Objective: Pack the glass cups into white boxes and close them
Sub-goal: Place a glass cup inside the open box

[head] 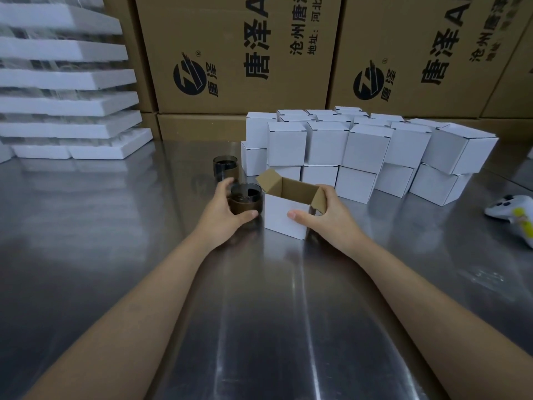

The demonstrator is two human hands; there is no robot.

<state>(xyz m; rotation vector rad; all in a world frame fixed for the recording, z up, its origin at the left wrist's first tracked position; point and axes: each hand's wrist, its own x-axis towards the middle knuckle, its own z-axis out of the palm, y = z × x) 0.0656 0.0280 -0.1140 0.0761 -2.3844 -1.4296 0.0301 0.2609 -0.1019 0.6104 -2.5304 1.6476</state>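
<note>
A dark smoked glass cup stands on the steel table, with my left hand wrapped around its left side and base. Right beside it sits an open white box with a brown inside, its flaps up. My right hand grips the box's right side, thumb on the front face. A second dark glass cup stands behind, farther back on the table. Several closed white boxes are stacked in two layers behind the open one.
Stacked white foam trays fill the back left. Large brown cartons line the back wall. A white game controller lies at the right edge. The steel table stretches toward me between my forearms.
</note>
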